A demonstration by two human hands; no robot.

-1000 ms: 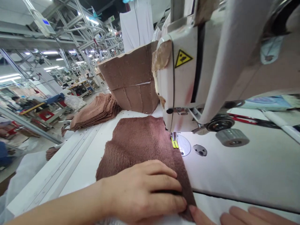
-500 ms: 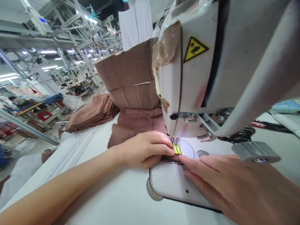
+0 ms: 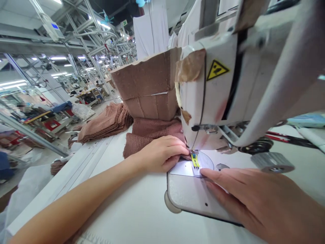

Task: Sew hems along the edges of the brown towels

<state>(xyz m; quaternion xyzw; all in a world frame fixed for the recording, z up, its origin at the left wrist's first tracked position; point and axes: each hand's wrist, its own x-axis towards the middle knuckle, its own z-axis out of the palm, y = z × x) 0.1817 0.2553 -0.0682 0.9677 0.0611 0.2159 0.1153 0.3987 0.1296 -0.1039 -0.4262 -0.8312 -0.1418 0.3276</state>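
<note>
Feeding brown terry cloth [image 3: 152, 135] under yellow presser foot [image 3: 195, 161].
Now bunching far behind needle; left hand [image 3: 158, 154] pinching its edge, right hand [image 3: 256, 195] lying open, flat on grey machine bed [image 3: 188, 196].

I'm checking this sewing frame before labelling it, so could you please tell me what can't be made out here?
Head view only:
- Needle: hidden behind the white sewing machine head; only the yellow presser foot shows.
- Edge of the brown terry cloth piece at the foot: covered by the left hand.
- Right hand: wrist cut off by the frame edge.
- Inside the brown cardboard box: hidden by its walls.
</note>
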